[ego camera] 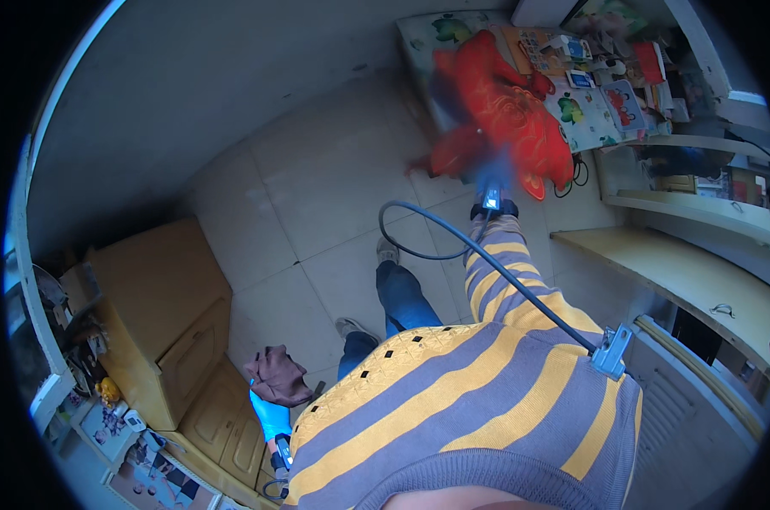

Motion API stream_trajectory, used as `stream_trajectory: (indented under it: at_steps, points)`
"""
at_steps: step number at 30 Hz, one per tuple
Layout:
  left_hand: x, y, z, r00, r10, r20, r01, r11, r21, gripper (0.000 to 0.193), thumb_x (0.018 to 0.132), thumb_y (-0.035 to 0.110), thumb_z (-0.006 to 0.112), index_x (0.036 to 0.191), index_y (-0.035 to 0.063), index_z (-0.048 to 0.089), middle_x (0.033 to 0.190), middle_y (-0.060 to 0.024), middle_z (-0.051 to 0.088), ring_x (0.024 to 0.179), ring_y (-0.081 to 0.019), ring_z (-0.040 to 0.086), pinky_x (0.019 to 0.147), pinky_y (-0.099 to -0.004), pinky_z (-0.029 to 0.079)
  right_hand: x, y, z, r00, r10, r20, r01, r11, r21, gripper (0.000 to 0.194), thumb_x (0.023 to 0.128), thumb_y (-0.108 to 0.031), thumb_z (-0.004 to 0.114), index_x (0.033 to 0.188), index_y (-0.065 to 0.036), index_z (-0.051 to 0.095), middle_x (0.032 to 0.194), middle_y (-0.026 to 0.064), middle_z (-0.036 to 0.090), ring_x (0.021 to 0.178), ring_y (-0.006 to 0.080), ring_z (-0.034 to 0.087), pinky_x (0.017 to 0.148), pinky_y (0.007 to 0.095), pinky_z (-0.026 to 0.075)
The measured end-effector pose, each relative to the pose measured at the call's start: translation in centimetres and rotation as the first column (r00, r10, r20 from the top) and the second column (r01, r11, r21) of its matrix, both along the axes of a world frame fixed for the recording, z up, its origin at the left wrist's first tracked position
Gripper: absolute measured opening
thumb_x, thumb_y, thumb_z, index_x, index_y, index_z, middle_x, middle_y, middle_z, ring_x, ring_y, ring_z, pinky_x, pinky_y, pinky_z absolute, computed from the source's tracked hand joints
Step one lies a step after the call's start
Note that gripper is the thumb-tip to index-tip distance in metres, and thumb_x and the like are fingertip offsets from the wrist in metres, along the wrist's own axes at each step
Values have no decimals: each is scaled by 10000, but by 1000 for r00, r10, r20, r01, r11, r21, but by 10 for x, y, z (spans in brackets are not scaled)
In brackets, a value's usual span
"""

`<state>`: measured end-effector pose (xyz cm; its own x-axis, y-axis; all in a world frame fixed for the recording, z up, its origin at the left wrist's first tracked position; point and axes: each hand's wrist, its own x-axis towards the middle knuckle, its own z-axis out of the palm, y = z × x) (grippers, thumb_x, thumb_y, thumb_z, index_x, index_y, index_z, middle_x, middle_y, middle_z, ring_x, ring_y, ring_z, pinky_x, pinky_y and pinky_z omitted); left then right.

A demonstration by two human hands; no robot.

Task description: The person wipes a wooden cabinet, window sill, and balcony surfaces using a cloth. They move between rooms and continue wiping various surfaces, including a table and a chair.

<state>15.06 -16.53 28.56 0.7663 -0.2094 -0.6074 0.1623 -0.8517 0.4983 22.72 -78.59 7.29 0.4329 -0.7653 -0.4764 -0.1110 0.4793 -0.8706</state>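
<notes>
My left hand (271, 414), in a blue glove, holds a crumpled brown cloth (279, 375) low at my left side. My right arm reaches forward, and my right hand (494, 169), also gloved in blue and badly blurred, is at the near side of a red stuffed toy (512, 118) with gold patterns. Part of the toy lies on a table (423, 38) with a leaf-printed cover, and part hangs past its edge. Motion blur hides my right fingers, so their grip cannot be made out.
Phones, papers and a plastic tray (624, 105) crowd the table. A wooden cabinet (161, 293) stands at left beside framed photos (161, 478). A pale wooden panel with a handle (678, 280) is at right. A cable (436, 217) loops over the tiled floor (334, 178).
</notes>
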Motion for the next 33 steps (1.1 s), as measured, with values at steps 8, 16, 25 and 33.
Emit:
stream_trajectory:
  at_steps: [8, 16, 25, 33]
  points:
    - [13, 16, -15, 998, 63, 23, -61, 996, -72, 308, 892, 225, 518, 1150, 67, 580, 1118, -66, 610, 1085, -216, 547, 999, -353, 400, 22, 22, 132, 975, -31, 220, 91, 959, -269, 590, 929, -384, 590, 1376, -26, 446, 1362, 95, 499, 1209, 240, 484, 1037, 380, 355]
    - [-23, 73, -56, 808, 541, -233, -584, 679, -445, 296, 932, 225, 491, 1163, 59, 572, 1138, -61, 617, 1090, -204, 553, 1009, -358, 400, 3, 88, 211, 917, 290, -272, -387, 493, -779, 313, 988, -219, 533, 1188, 7, 617, 1024, 68, 666, 846, 161, 577, 787, 332, 483]
    - [-120, 166, -62, 289, 479, -829, -524, -645, -556, 411, 1002, 304, 388, 1277, 25, 513, 1258, -87, 571, 1141, -209, 534, 1037, -356, 398, 5, 229, 290, 584, 791, 184, -749, 612, -254, 438, 994, -301, 517, 1240, 61, 540, 1213, 113, 609, 1045, 184, 581, 950, 333, 442]
    - [-265, 194, -24, 408, 632, -659, 26, -729, -684, 447, 1003, 321, 355, 1351, 55, 446, 1362, -86, 499, 1240, -241, 472, 1094, -389, 334, 55, 392, 418, 7, 914, 405, -927, 158, -340, 468, 984, -296, 526, 1298, 48, 473, 1286, 122, 557, 1184, 201, 521, 1027, 366, 388]
